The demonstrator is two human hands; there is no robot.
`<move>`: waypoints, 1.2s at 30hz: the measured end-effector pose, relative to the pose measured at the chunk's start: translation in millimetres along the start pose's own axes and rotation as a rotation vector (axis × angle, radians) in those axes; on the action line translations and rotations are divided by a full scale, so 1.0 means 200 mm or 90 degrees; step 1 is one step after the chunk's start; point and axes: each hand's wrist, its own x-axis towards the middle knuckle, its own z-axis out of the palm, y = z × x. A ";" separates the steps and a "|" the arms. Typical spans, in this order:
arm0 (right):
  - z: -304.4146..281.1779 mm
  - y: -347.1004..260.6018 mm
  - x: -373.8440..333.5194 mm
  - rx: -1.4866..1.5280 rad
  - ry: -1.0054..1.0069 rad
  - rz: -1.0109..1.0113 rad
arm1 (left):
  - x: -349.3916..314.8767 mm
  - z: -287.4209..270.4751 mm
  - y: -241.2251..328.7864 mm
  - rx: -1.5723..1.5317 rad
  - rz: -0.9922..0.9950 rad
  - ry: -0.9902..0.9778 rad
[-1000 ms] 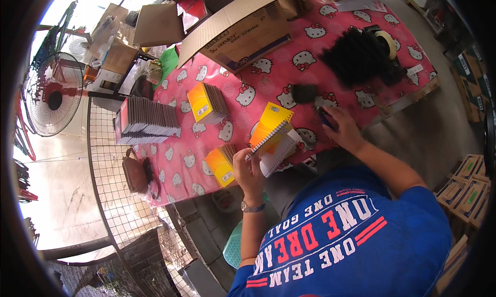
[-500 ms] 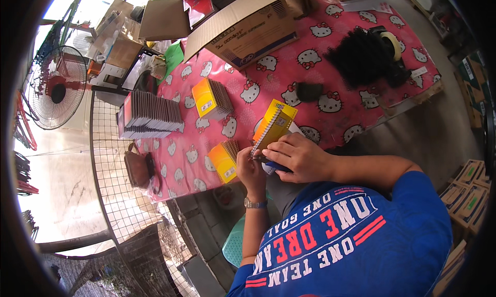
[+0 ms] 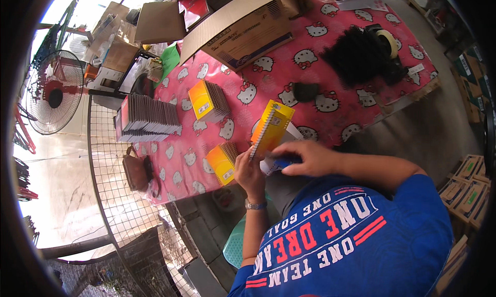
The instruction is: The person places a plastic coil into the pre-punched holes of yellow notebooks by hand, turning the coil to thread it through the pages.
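My left hand [image 3: 249,172], with a watch on its wrist, is closed on the lower end of a yellow spiral notebook [image 3: 274,126]. The wire coil runs along the notebook's left edge, and white pages show beneath the cover. My right hand [image 3: 307,157], slightly blurred, is curled around blue-handled pliers [image 3: 288,161] just right of the notebook's lower end. The plier jaws are smeared and hard to make out. Close to my left hand, at the table's near edge, lies a stack of yellow-orange spiral notebooks [image 3: 222,162].
Farther back stand another yellow notebook stack [image 3: 209,100] and a long row of dark-covered spiral notebooks [image 3: 150,116]. A cardboard box [image 3: 248,36] sits at the back. Black bristly wire coils [image 3: 356,56] and a tape roll [image 3: 388,42] lie right. A fan [image 3: 56,93] stands left.
My right hand with the pliers has drawn back to the right, away from the coil's lower end. My left hand keeps the notebook in nearly the same place.
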 end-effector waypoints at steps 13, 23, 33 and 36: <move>-0.15 0.25 0.14 -0.747 0.054 -0.344 | -0.06 -0.29 -0.28 -0.464 -0.484 0.292; -0.04 0.20 0.09 -0.763 -0.047 -0.472 | -0.19 -0.45 -0.48 0.432 -0.247 0.191; -0.02 -0.02 0.33 -0.488 -0.041 -0.330 | -0.07 -0.14 0.00 -0.310 -0.119 -0.082; -0.11 -0.01 0.32 -0.274 -0.048 -0.243 | -0.13 -0.08 -0.07 -0.336 -0.222 -0.038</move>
